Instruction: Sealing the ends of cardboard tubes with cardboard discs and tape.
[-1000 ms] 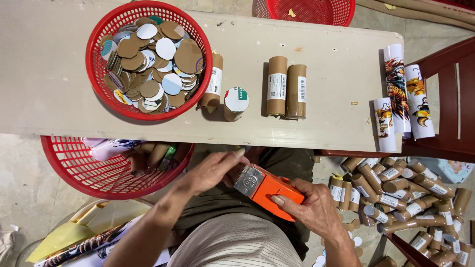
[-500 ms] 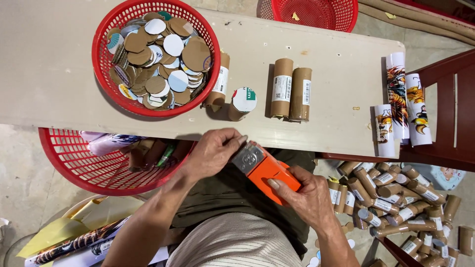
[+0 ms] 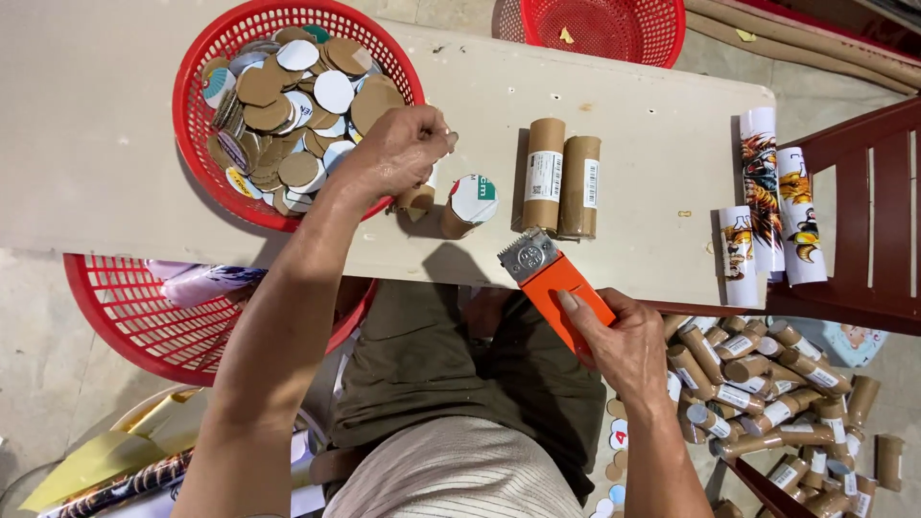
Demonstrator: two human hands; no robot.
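Head view, looking down: left hand [image 3: 398,153] is closing its grip on a short brown cardboard tube [image 3: 417,199] lying on the pale table [image 3: 96,144], just beside a red plastic basket [image 3: 197,144] of round cardboard discs [image 3: 288,105]. Right hand [image 3: 628,345] is gripping an orange handheld tool with a toothed metal head [image 3: 552,283] at the table's near edge.

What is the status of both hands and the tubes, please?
Left hand on a tube by the red basket. Right hand holds orange tool. Nothing blocking.
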